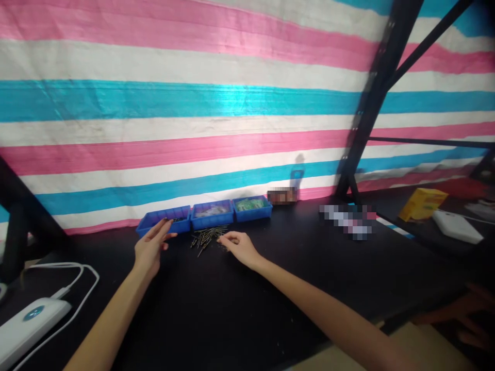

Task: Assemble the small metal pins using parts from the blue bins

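Note:
My left hand (150,248) is at the front of the left blue bin (151,221), its fingers stretched out and apart, nothing clearly held. Dark small pieces show inside that bin, partly hidden by the hand. My right hand (243,248) is closed in a pinch at the right edge of a pile of thin metal rods (207,238). What sits between its fingertips is too small to make out. The rods lie loose on the black table in front of the middle blue bin (212,221), which holds clear or whitish pieces. A right blue bin (253,212) contains greenish pieces.
A white device (34,327) with a white cable (91,288) lies at the left. Blurred-out items (348,221) are at the right, with a yellow box (421,204) and a white flat box (456,225) beyond. Black metal posts (363,118) and a striped sheet (193,98) stand behind.

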A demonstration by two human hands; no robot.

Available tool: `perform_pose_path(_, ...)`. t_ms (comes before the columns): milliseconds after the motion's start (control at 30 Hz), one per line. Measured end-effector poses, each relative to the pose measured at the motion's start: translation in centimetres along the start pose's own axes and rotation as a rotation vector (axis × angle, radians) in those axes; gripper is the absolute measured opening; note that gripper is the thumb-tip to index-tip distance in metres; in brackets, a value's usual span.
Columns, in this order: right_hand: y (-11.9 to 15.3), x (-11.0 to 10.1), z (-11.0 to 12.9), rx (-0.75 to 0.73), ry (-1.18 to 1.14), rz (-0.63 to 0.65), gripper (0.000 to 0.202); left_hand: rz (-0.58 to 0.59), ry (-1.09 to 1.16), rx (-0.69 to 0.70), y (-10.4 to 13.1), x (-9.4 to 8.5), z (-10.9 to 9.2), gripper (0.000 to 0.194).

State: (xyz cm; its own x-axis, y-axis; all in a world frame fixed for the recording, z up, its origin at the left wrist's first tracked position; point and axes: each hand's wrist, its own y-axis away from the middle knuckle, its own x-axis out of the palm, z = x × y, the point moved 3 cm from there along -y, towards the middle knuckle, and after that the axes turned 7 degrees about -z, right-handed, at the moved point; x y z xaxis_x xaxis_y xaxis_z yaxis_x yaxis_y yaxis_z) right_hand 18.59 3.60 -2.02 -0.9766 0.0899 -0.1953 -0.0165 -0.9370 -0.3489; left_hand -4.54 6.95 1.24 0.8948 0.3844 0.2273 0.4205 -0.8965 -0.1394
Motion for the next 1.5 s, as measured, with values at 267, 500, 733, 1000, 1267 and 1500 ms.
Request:
perform_pose_path(267, 0.1, 0.0, 0.1, 0.012, 0.007, 0.003, 0.031, 0.166, 0.018, -0.030, -1.1, -0.3, 0.3, 0.055)
perform_pose_path(500, 0.0, 0.0, -0.2, -0.007, 0.023, -0.038, 0.028, 0.226, -0.049, 0.027, -0.3, 0.2, -0.5, 0.053)
perform_pose_path(733, 0.3, -0.7, 0.5, -0.151, 0.214, -0.236, 0.017, 0.473, -0.777, 0.652, 4.7, 3.3, 0.5, 0.026)
perform_pose_path(1000, 0.7, -0.1, 0.4, -0.123, 0.432, -0.169, 0.031, 0.712, -0.931, 0.787, 6.4, 4.4, 1.5, 0.024)
perform_pose_path(1267, 1.3, 0.5, 0.8, -0.224, 0.574, -0.054, 0.035, 0.573, -0.944, 0.775, 5.8, 4.3, 1.5, 0.021)
perform_pose_path(1500, 1.7, 0.8, 0.8, -0.318, 0.596, 0.011, 0.034, 0.567, -0.975, 0.747, 5.5, 4.0, 1.5, 0.021)
